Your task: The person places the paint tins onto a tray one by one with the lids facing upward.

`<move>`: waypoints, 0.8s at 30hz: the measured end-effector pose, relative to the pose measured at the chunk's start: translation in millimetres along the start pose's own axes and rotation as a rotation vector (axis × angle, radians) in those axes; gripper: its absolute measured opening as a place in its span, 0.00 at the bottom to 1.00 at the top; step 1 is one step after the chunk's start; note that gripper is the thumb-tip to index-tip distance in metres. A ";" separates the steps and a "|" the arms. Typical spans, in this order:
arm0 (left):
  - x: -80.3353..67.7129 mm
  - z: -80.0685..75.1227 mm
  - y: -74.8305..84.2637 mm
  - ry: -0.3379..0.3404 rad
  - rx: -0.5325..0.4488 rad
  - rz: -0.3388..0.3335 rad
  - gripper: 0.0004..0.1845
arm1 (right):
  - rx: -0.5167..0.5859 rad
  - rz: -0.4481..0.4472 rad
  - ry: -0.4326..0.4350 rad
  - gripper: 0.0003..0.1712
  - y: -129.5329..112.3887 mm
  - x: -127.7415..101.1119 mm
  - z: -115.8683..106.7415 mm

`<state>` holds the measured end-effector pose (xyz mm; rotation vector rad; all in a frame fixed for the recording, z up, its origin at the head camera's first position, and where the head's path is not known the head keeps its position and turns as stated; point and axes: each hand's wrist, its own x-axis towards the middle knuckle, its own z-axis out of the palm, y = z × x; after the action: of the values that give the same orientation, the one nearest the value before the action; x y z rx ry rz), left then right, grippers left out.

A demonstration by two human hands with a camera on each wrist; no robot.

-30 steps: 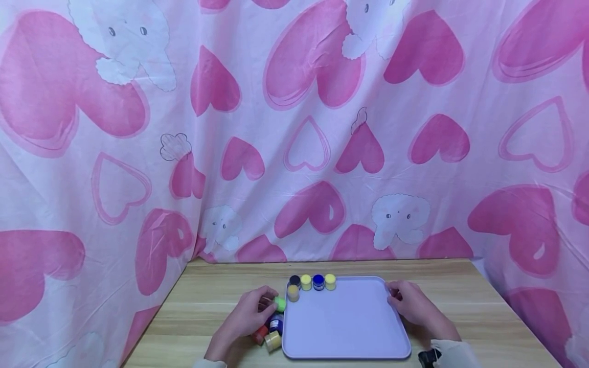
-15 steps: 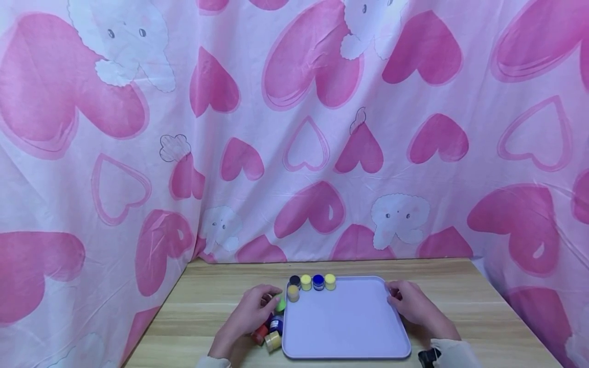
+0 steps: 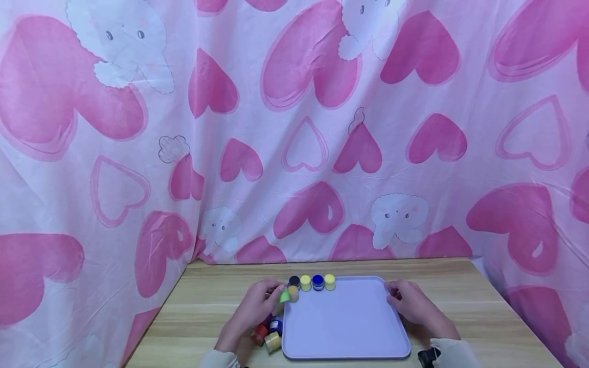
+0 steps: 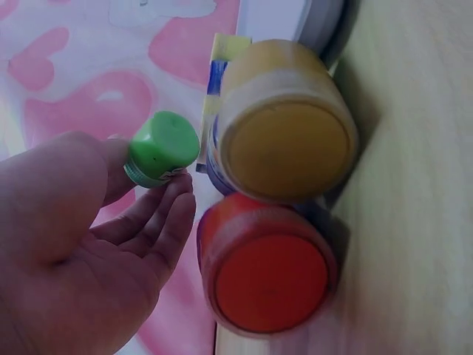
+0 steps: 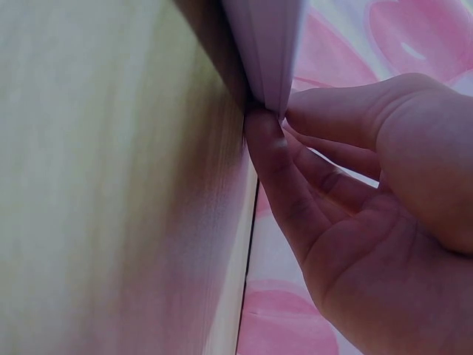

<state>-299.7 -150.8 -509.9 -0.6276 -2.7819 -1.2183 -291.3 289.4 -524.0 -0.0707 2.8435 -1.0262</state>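
My left hand pinches a small green paint jar between thumb and fingers, raised at the left rim of a lavender tray. On the tray's far left stand a black-lidded jar, a yellow jar, a blue jar and another yellow jar. In front of the black one is an ochre jar, close to the green one. At the tray's far right corner, my right hand grips the rim; the right wrist view shows thumb and fingers around the tray edge.
Left of the tray, a red jar, a blue jar and an ochre jar lie together on the wooden table. A pink curtain with hearts hangs behind the table.
The left hand has lifted the green jar from beside the tray, up and slightly right to the rim near the ochre jar. The right hand stays on the tray corner.
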 end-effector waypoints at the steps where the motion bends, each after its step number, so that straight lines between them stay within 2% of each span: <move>1: 0.9 0.3 1.1 0.002 0.000 0.006 0.20 | 0.001 0.000 -0.001 0.26 -0.1 0.0 0.0; 8: 8.4 5.1 11.1 0.004 0.005 -0.002 0.19 | -0.006 0.010 -0.004 0.26 -1.0 0.7 -0.1; 17: 17.6 17.6 25.0 0.057 0.002 0.047 0.16 | -0.014 0.001 0.000 0.25 -0.8 1.3 -0.7; 21: 23.4 26.5 27.5 0.060 0.000 0.072 0.16 | -0.027 -0.009 0.005 0.24 -1.2 1.8 -0.7; 24: 24.7 32.6 29.7 0.061 0.056 0.109 0.16 | -0.021 -0.004 0.005 0.24 -2.0 1.5 -0.4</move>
<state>-307.1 -100.9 -506.9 -0.7141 -2.6831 -1.1164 -292.9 287.9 -522.6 -0.0763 2.8600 -0.9988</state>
